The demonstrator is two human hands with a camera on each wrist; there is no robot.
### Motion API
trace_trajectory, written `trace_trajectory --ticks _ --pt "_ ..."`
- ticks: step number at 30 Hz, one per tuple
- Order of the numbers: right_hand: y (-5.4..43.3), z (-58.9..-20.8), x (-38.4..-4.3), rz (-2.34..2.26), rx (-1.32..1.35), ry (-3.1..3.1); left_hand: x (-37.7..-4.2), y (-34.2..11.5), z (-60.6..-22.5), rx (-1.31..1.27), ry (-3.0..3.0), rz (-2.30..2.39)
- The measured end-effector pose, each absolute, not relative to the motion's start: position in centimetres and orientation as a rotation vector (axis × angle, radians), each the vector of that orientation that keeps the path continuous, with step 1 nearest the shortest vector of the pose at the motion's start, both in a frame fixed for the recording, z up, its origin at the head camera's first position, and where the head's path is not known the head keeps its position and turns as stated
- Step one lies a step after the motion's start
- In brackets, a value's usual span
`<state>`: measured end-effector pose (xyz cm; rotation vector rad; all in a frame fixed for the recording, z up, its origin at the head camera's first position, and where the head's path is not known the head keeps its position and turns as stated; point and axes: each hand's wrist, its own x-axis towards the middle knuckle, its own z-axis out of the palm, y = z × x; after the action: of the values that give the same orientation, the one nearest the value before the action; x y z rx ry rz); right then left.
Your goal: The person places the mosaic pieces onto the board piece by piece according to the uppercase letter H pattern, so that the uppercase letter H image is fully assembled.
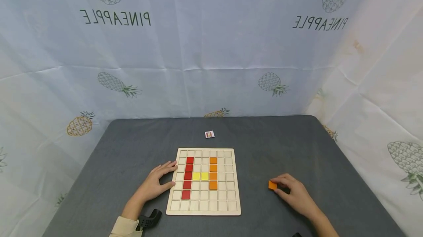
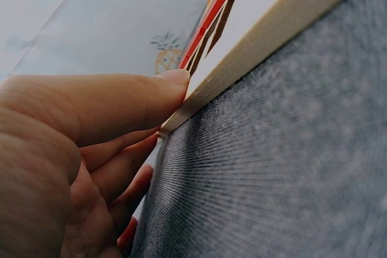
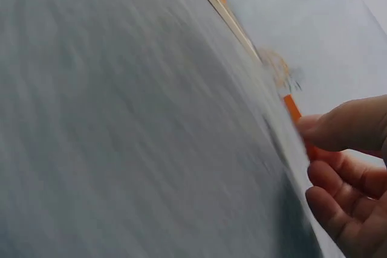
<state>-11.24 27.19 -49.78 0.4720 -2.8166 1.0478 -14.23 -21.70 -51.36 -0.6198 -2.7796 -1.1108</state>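
A pale wooden grid board lies on the dark table. Red square tiles form a column on its left side, and orange tiles form a shorter column right of the middle. Two yellow tiles bridge the columns. My left hand rests at the board's left edge, thumb and fingertips touching the rim; in the left wrist view the thumb presses the board's side. Off to the right of the board, my right hand pinches a loose orange tile between thumb and fingers.
A small printed card with a coloured grid pattern lies beyond the board. The dark grey table has rounded far corners. Behind it hangs a pale curtain with pineapple prints. A black wrist strap sits near the left sleeve.
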Motion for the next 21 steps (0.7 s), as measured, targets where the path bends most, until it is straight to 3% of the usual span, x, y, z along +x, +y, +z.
trace_trajectory --ticks 21 --pt "15.6 -49.8 -11.6 1.183 1.003 -2.615 -14.3 -21.8 -51.4 -0.623 -2.782 -1.106"
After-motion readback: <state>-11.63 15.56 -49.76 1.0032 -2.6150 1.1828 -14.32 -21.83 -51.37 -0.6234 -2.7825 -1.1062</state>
